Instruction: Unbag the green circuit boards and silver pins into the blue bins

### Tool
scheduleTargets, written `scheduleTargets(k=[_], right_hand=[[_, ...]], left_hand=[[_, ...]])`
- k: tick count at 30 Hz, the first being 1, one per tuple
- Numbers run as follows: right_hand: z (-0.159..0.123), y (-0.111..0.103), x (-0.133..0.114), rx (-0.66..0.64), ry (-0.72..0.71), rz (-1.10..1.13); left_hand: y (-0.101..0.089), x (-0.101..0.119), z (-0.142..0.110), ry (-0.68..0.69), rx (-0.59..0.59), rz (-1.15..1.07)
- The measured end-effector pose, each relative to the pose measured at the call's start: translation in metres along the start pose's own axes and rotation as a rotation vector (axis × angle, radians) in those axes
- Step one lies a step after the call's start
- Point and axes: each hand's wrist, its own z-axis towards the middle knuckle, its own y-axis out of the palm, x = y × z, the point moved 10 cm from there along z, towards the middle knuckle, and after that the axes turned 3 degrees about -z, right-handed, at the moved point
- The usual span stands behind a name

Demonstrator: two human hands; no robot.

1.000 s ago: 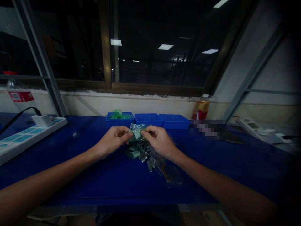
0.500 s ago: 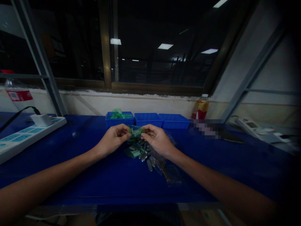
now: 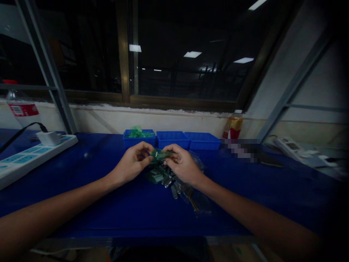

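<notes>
Between my two hands a small green see-through plastic bag [image 3: 160, 154] is stretched, its contents too blurred to name. My left hand [image 3: 135, 160] pinches the bag's left side between thumb and fingers. Its right side is gripped by my right hand [image 3: 182, 162]. Beneath the hands lies a pile of small metal pieces [image 3: 167, 181], some of them in green film. Clear plastic bags [image 3: 200, 203] with a few brass-coloured thin rods [image 3: 193, 202] lie at the pile's right, partly behind my right wrist.
Three blue bins stand at the back: the left bin [image 3: 139, 142] holds green bags, beside the middle bin [image 3: 172, 139] and right bin [image 3: 203, 141]. A power strip [image 3: 35, 156] and a bottle [image 3: 21, 109] are at left. A drink bottle [image 3: 232, 127] stands right, near a dark flat object [image 3: 268, 160].
The green bag has tilted and folded flatter between my fingers, its top edge lower than before. Both hands keep hold of it in nearly the same place.
</notes>
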Motion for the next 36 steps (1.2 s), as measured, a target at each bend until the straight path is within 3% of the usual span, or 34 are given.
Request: scheduleTargets(k=[8, 15, 18, 21, 24, 26, 31, 34, 36], right_hand=[[-0.003, -0.008, -0.030, 0.030, -0.180, -0.261], [-0.010, 0.001, -0.048, -0.091, -0.263, -0.197], [-0.009, 0.006, -0.038, -0.177, -0.169, -0.003], [-0.009, 0.018, -0.017, -0.262, 0.074, 0.334], [-0.011, 0.028, -0.001, -0.235, 0.281, 0.484], [-0.012, 0.030, 0.002, -0.194, 0.325, 0.495], [-0.005, 0.016, 0.003, -0.074, 0.289, 0.448], [0.000, -0.004, 0.009, 0.027, 0.260, 0.345], [0.002, -0.012, 0.011, 0.061, 0.231, 0.264]], left_hand=[[-0.002, 0.002, 0.000, 0.047, -0.011, 0.256], [-0.005, 0.039, -0.008, 0.333, 0.045, 0.418], [-0.010, 0.053, -0.013, 0.464, 0.101, 0.424], [-0.010, 0.061, -0.018, 0.549, 0.124, 0.478], [-0.004, 0.064, -0.021, 0.599, 0.102, 0.526], [0.000, 0.066, -0.023, 0.615, 0.095, 0.553], [-0.004, 0.063, -0.017, 0.555, 0.118, 0.662], [-0.018, 0.045, -0.004, 0.349, 0.131, 0.618], [-0.022, 0.026, 0.004, 0.167, 0.093, 0.477]])
